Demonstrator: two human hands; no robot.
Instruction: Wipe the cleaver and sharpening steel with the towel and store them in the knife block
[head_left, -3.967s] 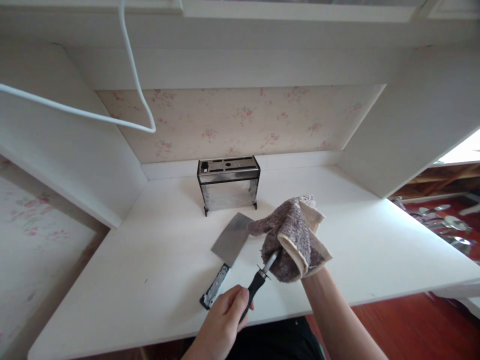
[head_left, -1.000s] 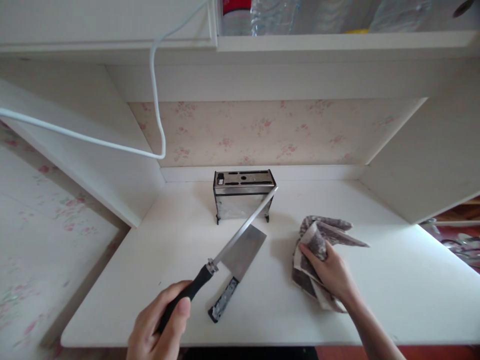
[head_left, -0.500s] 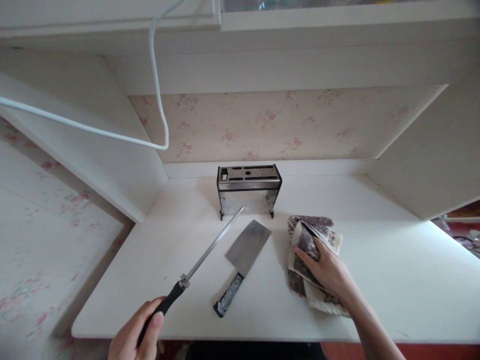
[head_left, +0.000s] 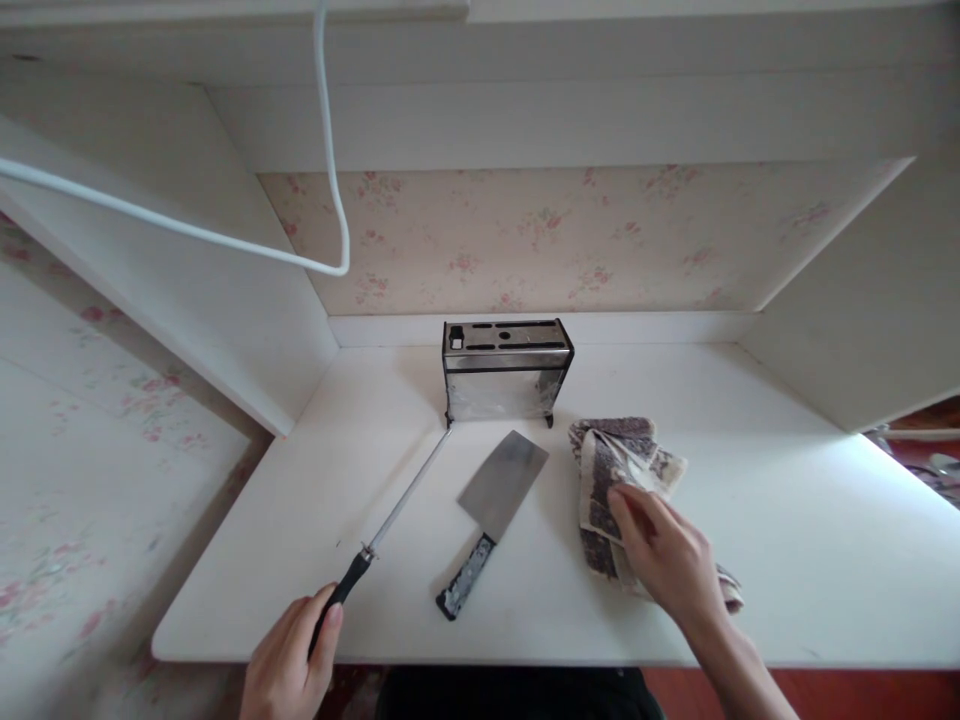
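Observation:
My left hand [head_left: 289, 655], at the front edge of the counter, is wrapped round the black handle of a honing steel [head_left: 409, 500]. Its metal rod points up and away, the tip near the foot of a knife block [head_left: 508, 345] with a slotted steel top and clear sides. Between my hands a cleaver [head_left: 504, 485] lies flat, its speckled handle towards me. Over a crumpled brown and cream towel [head_left: 600, 505] my right hand [head_left: 667, 550] is closed in a pinch on a fold of the cloth. The hand hides part of the towel.
The white counter [head_left: 787, 520] runs between two side panels, with flowered wallpaper [head_left: 540, 240] behind. A white cable [head_left: 187, 232] hangs across the upper left. Overhead is a white cabinet [head_left: 525, 50], low above the back of the counter.
My right hand has gone from lying spread on the towel to pinching it, and the cloth's folds have shifted. The steel's tip has swung left and dropped towards the counter.

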